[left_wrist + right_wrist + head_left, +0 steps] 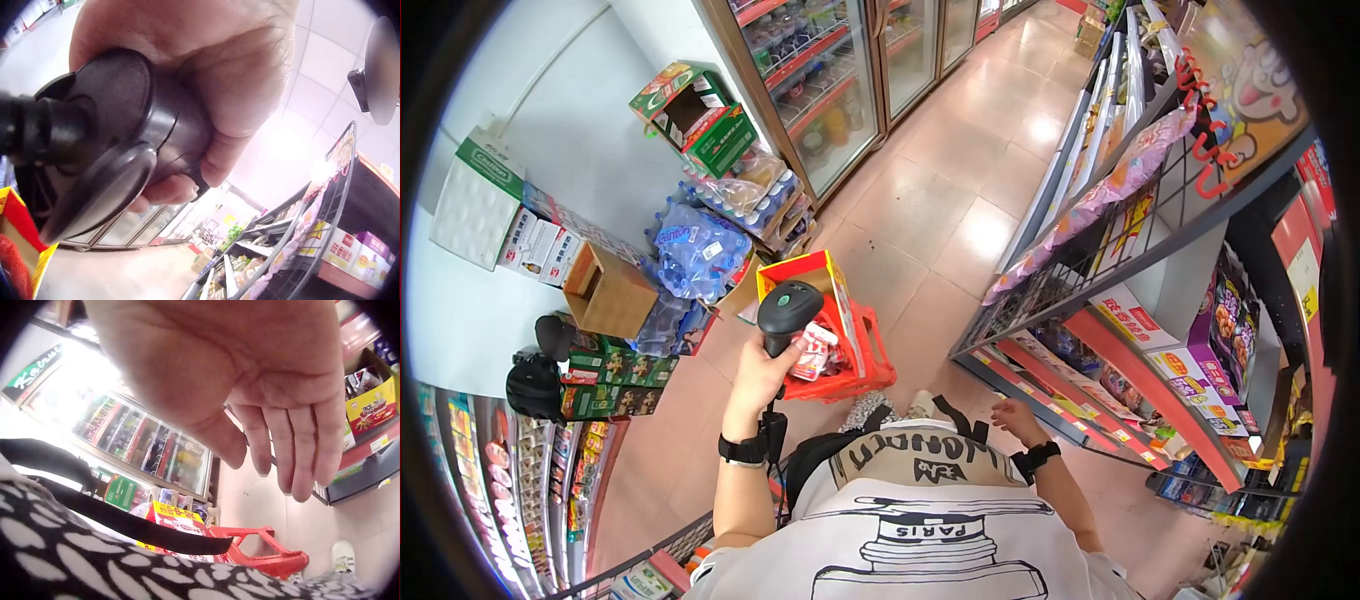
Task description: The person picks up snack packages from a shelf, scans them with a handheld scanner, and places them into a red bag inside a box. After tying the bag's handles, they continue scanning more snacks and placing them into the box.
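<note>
In the head view, a black barcode scanner (790,307) is gripped by the left hand (760,375), its handle enclosed by curled fingers and its head raised above a red basket (857,388). A yellow-edged box (795,266) and a red-and-white packet (815,352) are seen at the basket. The right hand (1020,422) is held near the person's waist, close to a red-edged shelf (1152,388). Shrink-wrapped bottles (700,250) are stacked beyond the basket, just beside a glass-doored fridge (820,90).

In the left wrist view, the scanner is seen close up, wrapped by the fingers and pressed against the palm. The yellow-edged box is partly shown at the lower left, and boxed goods (359,255) are displayed on a shelf at the right.

In the right wrist view, the fingers are extended side by side, slightly bent, and nothing is held by them. Beneath them, the red basket is partly hidden by patterned cloth (125,562) and a black strap (125,525); a white shoe (343,556) is seen beside it.
</note>
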Demonstrator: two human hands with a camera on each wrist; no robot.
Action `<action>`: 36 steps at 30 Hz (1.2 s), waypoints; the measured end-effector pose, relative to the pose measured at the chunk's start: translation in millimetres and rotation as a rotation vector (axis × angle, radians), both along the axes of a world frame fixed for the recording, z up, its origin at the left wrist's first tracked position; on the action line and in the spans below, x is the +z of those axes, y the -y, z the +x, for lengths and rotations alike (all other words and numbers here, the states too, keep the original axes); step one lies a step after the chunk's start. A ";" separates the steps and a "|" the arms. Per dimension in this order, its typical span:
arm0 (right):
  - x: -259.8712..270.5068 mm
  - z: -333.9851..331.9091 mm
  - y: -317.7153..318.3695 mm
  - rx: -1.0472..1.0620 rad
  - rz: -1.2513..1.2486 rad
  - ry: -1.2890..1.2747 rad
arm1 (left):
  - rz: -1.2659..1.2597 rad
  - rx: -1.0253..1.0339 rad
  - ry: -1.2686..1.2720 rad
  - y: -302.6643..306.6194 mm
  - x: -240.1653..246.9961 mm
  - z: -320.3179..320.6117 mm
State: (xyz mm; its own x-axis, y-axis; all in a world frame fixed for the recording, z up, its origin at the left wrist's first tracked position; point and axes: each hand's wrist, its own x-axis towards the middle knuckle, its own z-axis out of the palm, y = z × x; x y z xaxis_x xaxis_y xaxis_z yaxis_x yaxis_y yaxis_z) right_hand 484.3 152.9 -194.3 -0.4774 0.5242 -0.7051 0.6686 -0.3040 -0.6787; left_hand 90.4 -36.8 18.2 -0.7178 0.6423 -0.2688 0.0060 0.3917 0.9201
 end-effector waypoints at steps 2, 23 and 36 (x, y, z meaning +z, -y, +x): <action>1.0 -6.7 1.7 -0.014 0.006 0.015 | 0.024 -0.032 -0.015 -2.5 -3.1 -11.2; -15.6 59.0 23.7 -0.171 0.072 0.039 | -0.035 -0.153 -0.085 -25.3 0.5 10.1; -24.3 217.4 12.0 -0.215 -0.015 0.000 | 0.047 -0.077 -0.001 -12.7 15.3 166.8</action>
State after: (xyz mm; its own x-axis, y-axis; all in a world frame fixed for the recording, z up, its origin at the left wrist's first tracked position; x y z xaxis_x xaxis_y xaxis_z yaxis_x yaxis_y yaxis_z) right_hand 701.8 140.9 -218.5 -0.3560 0.6037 -0.7133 0.5871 -0.4494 -0.6733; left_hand 257.3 -24.1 33.5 -0.6660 0.7075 -0.2366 0.0354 0.3468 0.9373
